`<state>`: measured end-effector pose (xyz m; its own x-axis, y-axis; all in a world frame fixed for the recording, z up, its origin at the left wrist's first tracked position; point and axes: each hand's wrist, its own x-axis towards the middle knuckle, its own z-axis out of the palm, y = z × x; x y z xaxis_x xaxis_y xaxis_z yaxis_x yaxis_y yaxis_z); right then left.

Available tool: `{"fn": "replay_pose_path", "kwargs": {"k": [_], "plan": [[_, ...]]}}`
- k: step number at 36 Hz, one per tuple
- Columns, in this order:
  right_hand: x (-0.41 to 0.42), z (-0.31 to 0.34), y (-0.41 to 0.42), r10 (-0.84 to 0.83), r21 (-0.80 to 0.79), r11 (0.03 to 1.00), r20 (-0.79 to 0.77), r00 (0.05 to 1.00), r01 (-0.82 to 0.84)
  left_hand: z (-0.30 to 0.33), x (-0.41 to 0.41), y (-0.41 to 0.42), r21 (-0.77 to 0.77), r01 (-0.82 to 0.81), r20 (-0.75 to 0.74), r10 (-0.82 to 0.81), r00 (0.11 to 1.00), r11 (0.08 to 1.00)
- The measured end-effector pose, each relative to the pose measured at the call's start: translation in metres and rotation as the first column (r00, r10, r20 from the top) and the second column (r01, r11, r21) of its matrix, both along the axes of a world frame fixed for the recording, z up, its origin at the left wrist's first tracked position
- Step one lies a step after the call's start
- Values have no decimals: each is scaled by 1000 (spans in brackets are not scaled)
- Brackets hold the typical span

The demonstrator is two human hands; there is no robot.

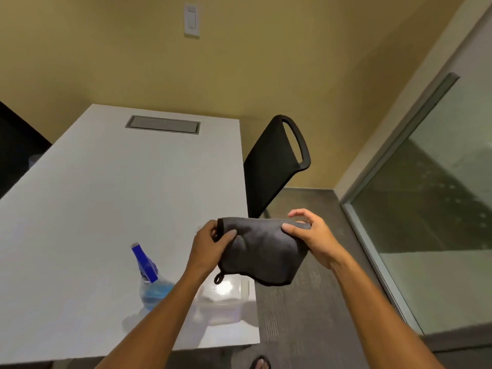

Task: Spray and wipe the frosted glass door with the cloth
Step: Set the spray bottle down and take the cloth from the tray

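Note:
A dark grey cloth (262, 251) with a small hanging loop is stretched between both hands above the table's right edge. My left hand (210, 246) pinches its left corner and my right hand (311, 235) grips its right corner with the fingers partly spread. A clear spray bottle (153, 283) with a blue nozzle and blue liquid stands on the white table (106, 195), partly behind my left forearm. The frosted glass door (436, 209) in its metal frame fills the right side.
A black chair (274, 161) stands at the table's far right side. A clear plastic container (226, 302) sits near the table's front right corner. A cable hatch (163, 124) is set into the tabletop. Dark carpet lies between table and door.

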<state>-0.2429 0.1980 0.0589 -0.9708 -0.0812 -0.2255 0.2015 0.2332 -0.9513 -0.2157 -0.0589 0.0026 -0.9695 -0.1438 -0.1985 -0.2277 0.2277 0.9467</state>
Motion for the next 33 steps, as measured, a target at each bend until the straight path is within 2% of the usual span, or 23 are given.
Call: {"fn": "replay_pose_path", "kwargs": {"k": [5, 10, 12, 16, 19, 21, 22, 28, 31, 33], "plan": [[32, -6, 24, -141, -216, 960, 171, 975, 177, 15, -4, 28, 45, 158, 100, -162, 982, 986], [61, -18, 51, -203, -428, 856, 239, 950, 290, 28, -8, 54, 45, 285, 73, -287, 955, 958], [72, -21, 63, -234, -530, 778, 254, 939, 337, 34, -9, 67, 63, 316, 62, -320, 945, 947], [98, -25, 80, -300, -727, 543, 300, 906, 421, 53, -9, 94, 126, 379, 22, -385, 923, 917], [119, -31, 90, -289, -834, 371, 315, 904, 409, 69, -7, 116, 164, 435, -11, -439, 898, 885], [134, -38, 93, -278, -863, 314, 315, 908, 395, 80, -3, 131, 182, 463, -25, -466, 884, 868], [141, -41, 94, -270, -862, 325, 310, 912, 389, 85, -1, 139, 196, 473, -28, -477, 878, 859], [168, -44, 97, -237, -783, 530, 232, 943, 326, 107, 16, 182, 250, 500, -41, -507, 861, 829], [173, -35, 113, -322, -776, 514, 218, 921, 364, 115, 25, 197, 275, 513, -29, -527, 850, 813], [176, -29, 131, -385, -778, 487, 216, 897, 396, 119, 30, 205, 336, 550, -13, -580, 814, 765]]}}
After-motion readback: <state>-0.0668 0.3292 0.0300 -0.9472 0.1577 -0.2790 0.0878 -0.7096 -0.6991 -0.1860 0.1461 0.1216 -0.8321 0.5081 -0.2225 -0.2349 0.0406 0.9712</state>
